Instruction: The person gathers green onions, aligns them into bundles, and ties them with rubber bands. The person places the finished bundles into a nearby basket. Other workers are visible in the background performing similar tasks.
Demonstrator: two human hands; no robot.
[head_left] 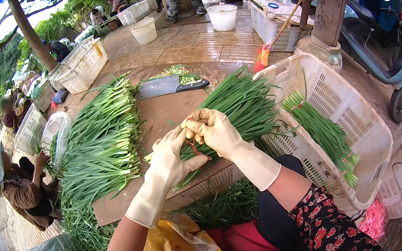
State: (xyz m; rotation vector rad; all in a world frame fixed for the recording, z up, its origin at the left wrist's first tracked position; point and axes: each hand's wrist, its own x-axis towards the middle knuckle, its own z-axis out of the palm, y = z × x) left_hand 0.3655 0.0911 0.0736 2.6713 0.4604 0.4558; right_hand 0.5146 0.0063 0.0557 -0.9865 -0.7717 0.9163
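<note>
Both my hands wear cream rubber gloves and meet over a loose bunch of garlic chives point(241, 106) on a brown board point(167, 109). A thin red tie point(193, 146) runs across the bunch near its cut ends. My right hand point(215, 131) pinches the tie between its fingertips. My left hand point(170, 155) lies over the stems, its fingers at the same tie and its thumb spread along the bunch. The gloves hide part of the tie and most of the stem ends. Left of them, more chives point(100, 140) lie in a long row, pale ends facing right.
A cleaver point(169, 85) lies at the board's far edge beside chopped trimmings point(179, 72). To the right, a white plastic crate point(340, 93) holds a tied chive bundle point(321, 134). A person in a hat point(25, 187) works at left. White buckets point(223, 17) stand ahead; a scooter point(379, 40) is parked right.
</note>
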